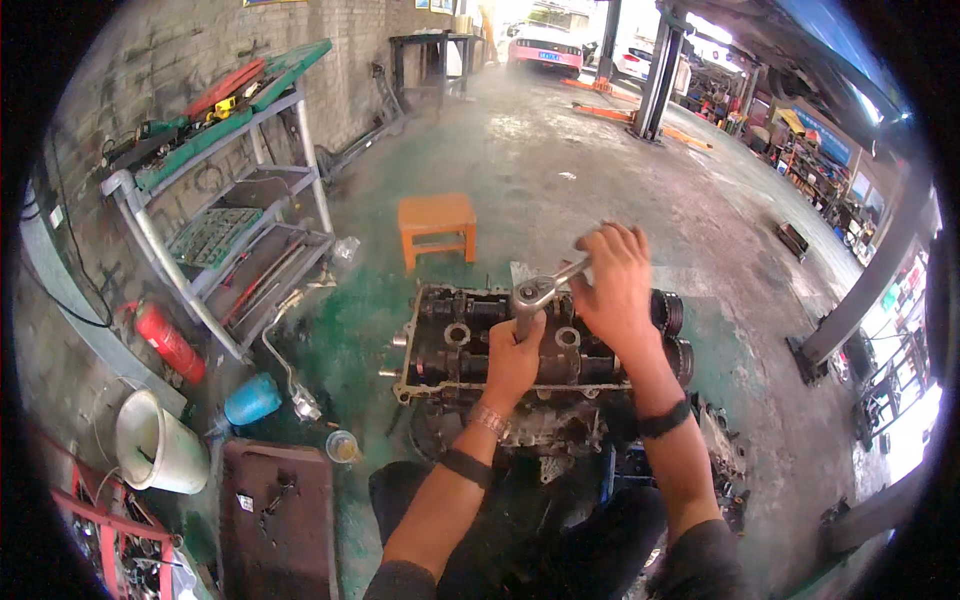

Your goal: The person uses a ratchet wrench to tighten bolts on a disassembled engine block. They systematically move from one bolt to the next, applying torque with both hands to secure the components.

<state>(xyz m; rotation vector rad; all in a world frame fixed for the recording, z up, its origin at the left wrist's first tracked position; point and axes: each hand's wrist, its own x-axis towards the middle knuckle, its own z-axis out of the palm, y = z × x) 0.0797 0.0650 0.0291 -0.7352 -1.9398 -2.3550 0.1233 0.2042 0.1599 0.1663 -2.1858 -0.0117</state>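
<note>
A silver ratchet wrench point(536, 291) stands over an engine cylinder head point(500, 373) with its camshafts exposed. My left hand point(513, 365) is wrapped round the upright shaft just under the ratchet's head, thumb up. At the handle's far end, my right hand point(618, 290) has its fingers curled over the handle; its palm hides the tip. Two round toothed cam gears point(678, 361) sit at the right end of the cylinder head, beside my right forearm. The lower end of the shaft is hidden behind my left hand.
An orange stool point(436, 222) stands beyond the engine. To the left are a tool rack point(150, 225), a red fire extinguisher point(168, 342), a white bucket point(190, 455), a blue container point(252, 400), a clear cup point(343, 447) and a brown tray point(325, 520). Lift posts point(662, 80) rise farther off.
</note>
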